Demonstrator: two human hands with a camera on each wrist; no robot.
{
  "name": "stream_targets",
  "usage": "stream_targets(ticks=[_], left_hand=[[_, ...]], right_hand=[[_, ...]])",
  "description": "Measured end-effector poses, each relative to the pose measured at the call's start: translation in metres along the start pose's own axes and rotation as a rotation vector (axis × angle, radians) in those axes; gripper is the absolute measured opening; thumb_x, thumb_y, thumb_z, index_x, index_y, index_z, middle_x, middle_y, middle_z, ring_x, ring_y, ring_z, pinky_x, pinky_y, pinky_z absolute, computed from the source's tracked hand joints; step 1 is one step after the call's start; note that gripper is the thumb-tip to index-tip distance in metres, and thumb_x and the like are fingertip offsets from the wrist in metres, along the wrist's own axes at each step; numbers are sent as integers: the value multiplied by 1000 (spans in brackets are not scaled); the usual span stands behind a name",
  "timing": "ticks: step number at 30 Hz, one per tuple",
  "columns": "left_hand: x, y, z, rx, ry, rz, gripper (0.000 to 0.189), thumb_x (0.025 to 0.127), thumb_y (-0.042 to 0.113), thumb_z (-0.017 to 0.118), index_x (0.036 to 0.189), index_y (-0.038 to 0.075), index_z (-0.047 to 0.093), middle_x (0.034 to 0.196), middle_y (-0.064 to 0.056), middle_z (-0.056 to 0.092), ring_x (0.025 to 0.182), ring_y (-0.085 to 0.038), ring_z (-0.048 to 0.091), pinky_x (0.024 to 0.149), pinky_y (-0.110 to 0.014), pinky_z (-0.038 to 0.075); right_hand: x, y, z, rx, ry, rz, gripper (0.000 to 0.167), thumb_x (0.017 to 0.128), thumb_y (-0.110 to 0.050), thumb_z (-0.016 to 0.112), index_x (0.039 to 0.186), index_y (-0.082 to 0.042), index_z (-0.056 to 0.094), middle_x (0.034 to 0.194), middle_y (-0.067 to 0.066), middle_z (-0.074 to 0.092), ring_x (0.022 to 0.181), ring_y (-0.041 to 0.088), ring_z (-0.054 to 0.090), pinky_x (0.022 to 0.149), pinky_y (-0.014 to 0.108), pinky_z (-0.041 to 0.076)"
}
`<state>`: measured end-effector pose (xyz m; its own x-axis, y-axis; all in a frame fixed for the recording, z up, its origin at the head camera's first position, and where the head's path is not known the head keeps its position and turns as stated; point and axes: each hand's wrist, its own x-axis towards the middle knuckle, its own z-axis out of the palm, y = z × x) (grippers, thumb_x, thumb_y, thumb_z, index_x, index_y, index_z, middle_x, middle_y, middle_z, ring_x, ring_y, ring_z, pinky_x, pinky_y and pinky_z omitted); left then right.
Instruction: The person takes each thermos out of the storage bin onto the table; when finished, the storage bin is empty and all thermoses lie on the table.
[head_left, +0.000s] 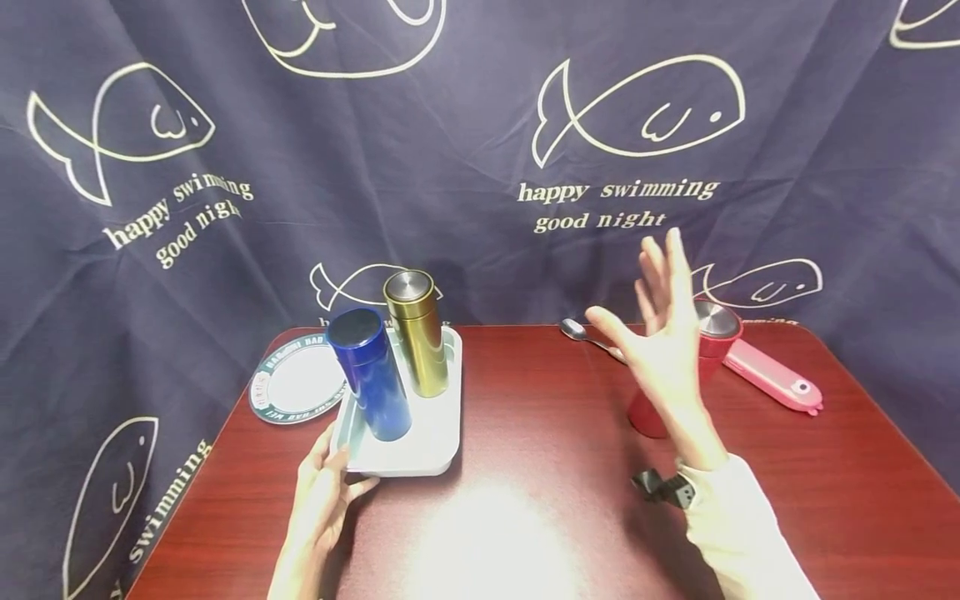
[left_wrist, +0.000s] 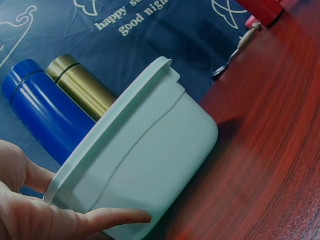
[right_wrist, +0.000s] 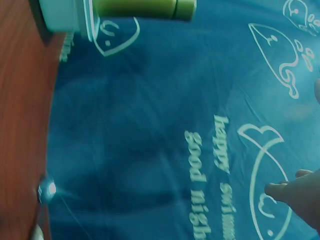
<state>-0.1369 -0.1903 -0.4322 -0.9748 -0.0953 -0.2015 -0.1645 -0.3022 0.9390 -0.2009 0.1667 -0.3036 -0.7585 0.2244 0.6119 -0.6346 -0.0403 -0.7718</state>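
A pale plastic basin (head_left: 437,433) stands at the left of the table, holding a blue thermos (head_left: 378,387) and a gold thermos (head_left: 423,350), both upright. My left hand (head_left: 318,496) grips the basin's near left corner. In the left wrist view, its thumb lies along the outer wall (left_wrist: 150,160) while other fingers reach behind the rim. My right hand (head_left: 663,350) is raised with fingers spread, holding nothing. Behind it stands a red thermos (head_left: 716,333) with a silver lid, partly hidden by the hand. The right wrist view catches only part of that hand (right_wrist: 300,197) at its edge.
A round plate (head_left: 281,408) with a lettered rim lies left of the basin. A metal spoon (head_left: 573,329) lies near the back edge, left of the red thermos. To the right rests a pink case (head_left: 776,379). A dark fish-print cloth (head_left: 465,167) hangs behind the table.
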Motion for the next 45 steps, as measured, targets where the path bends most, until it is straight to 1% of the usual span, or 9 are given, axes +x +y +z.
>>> stream_targets(ticks=[4,8,14,22,25,33,36,41,45], left_hand=[[0,-3,1,3,5,3,56,104,3,27,155,2,5,154,-26,22,138,-34,29,98,-72,29],[-1,-6,2,-1,1,12,56,104,3,25,155,0,3,154,-28,20,140,-38,24,97,-73,29],[-1,-8,5,6,6,11,56,103,4,26,155,-1,5,152,-29,22,138,-37,27,96,-73,30],[0,-10,7,9,4,22,55,104,5,27,154,-1,6,152,-29,23,139,-37,26,95,-74,30],[0,-11,8,18,10,20,55,104,6,29,154,-1,7,152,-29,25,136,-32,34,95,-74,30],[0,-11,8,22,16,23,55,104,6,30,154,0,8,151,-30,26,133,-31,38,94,-74,32],[1,-9,8,25,19,26,55,104,6,30,154,0,8,151,-30,26,132,-31,39,94,-74,32],[1,-7,5,20,24,35,55,104,4,27,154,-1,7,151,-31,25,138,-39,30,95,-75,30],[-1,-6,3,23,33,35,55,104,5,28,154,0,8,151,-31,25,137,-38,32,95,-74,31]], right_hand=[[-4,15,15,-28,-35,69,107,73,21,72,156,-23,23,154,2,38,142,18,33,117,36,28],[-9,35,31,-32,-71,144,105,77,12,74,156,-32,19,155,-2,36,141,15,34,116,43,29],[-19,65,56,-41,-124,212,106,79,3,78,155,-39,16,156,-3,34,139,15,38,113,42,34],[-32,97,91,-79,-193,290,106,79,-5,80,156,-39,15,156,2,34,137,26,41,109,48,38],[-36,106,105,-75,-211,311,105,79,-5,80,156,-36,15,155,5,35,137,30,41,108,51,37],[-40,118,137,-32,-282,332,104,79,-2,79,158,-25,15,156,15,31,137,40,36,111,52,33],[-39,125,147,-60,-298,325,103,78,-4,81,157,-24,18,156,13,33,137,38,38,111,49,34],[-36,131,161,-134,-330,261,98,76,-11,84,156,-20,27,152,7,41,132,27,47,107,41,41],[-37,135,167,-182,-329,203,90,75,-13,85,152,-22,37,145,6,51,123,24,56,101,38,47]])
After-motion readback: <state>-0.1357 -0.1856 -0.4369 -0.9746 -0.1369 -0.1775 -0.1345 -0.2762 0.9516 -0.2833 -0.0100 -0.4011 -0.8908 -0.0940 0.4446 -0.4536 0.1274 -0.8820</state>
